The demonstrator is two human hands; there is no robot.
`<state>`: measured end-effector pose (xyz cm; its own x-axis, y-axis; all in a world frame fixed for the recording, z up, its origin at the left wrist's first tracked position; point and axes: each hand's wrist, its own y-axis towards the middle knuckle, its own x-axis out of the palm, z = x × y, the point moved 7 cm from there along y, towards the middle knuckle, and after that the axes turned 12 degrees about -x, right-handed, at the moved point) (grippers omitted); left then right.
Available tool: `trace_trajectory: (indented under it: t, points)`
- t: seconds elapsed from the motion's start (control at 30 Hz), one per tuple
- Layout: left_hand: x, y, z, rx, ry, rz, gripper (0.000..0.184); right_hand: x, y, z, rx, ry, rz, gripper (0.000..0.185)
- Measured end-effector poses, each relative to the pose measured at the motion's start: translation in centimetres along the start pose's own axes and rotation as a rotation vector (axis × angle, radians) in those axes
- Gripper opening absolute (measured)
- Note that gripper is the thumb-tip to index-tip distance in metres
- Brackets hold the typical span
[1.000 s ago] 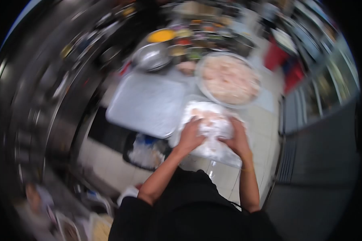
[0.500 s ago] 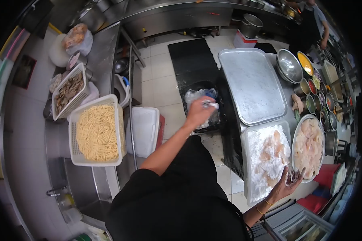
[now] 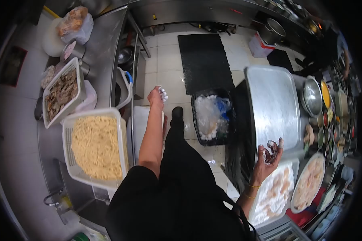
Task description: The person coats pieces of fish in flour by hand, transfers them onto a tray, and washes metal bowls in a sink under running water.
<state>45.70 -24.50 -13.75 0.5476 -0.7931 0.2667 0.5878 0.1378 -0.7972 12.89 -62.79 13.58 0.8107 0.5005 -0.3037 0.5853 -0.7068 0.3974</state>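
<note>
My left hand (image 3: 157, 96) is raised over the floor between the left counter and the black bin, its fingers curled in and white with powder at the tips. I make out nothing in it. My right hand (image 3: 270, 156) has its powder-coated fingers bent but apart, holding nothing, above the near edge of the metal tray (image 3: 273, 104). Below it lies a pale tub (image 3: 295, 166) of white powder (image 3: 265, 205) with pale pieces of meat in it. Beside that, a round dish holds more pale raw meat (image 3: 309, 182). The black bin (image 3: 197, 124) contains crumpled plastic bags (image 3: 209, 114).
To the left, a white basket of noodles (image 3: 96, 146) and a basket of brownish food (image 3: 63, 94) stand by the sink. Metal bowls (image 3: 311, 96) line the right side. A black mat (image 3: 205, 62) covers part of the floor. A co-worker (image 3: 338, 52) stands at the far right.
My left hand has moved from over the bin toward the left counter. My right hand has lifted away from the powder and meat dish to the tray's edge. The view has turned and shifted.
</note>
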Motion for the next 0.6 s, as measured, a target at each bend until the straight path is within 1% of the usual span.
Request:
trace_trajectory:
  t: [0.03,0.07,0.17,0.2,0.3,0.33,0.37,0.43,0.5,0.53,0.57,0.6]
  points:
    - [0.2,2.5,1.5,-0.012,-0.057,0.025,0.008,2.5,1.6,1.1,-0.019,-0.047,-0.023,0.067]
    - [0.6,5.3,3.0,-0.029,-0.081,0.081,0.013,5.1,3.5,1.9,-0.026,-0.133,-0.039,0.066]
    - [1.6,16.7,8.0,-0.112,-0.168,-0.015,0.019,12.4,9.6,5.7,-0.082,-0.425,-0.069,0.062]
    - [0.9,21.8,9.6,-0.136,-0.128,-0.007,0.014,14.1,11.5,7.6,-0.08,-0.496,-0.054,0.058]
    - [1.0,31.2,14.6,-0.106,-0.239,0.043,0.021,16.3,16.3,13.9,-0.086,-0.73,-0.04,0.051]
    - [0.8,34.0,16.4,-0.133,-0.257,0.065,0.023,17.3,16.9,15.4,-0.006,-0.59,0.034,0.051]
    - [0.6,37.1,18.0,-0.156,-0.275,0.078,0.024,17.7,17.3,16.5,0.068,-0.619,0.05,0.053]
    - [-1.3,44.2,20.8,-0.098,-0.218,-0.043,0.027,18.7,17.9,17.1,0.021,-0.856,0.029,0.055]
    - [-4.3,50.4,23.1,-0.103,-0.214,0.192,0.03,18.7,17.8,17.9,0.115,-0.983,0.022,0.055]
    - [-6.0,53.8,23.9,-0.113,-0.221,0.106,0.029,18.6,18.0,17.8,0.069,-1.055,-0.014,0.057]
    - [-7.5,56.3,24.5,-0.099,-0.217,0.138,0.029,19.1,17.9,17.5,0.092,-1.06,-0.037,0.059]
    - [-9.0,58.8,25.2,-0.086,-0.212,0.17,0.028,19.3,17.8,17.5,0.078,-1.087,-0.033,0.058]
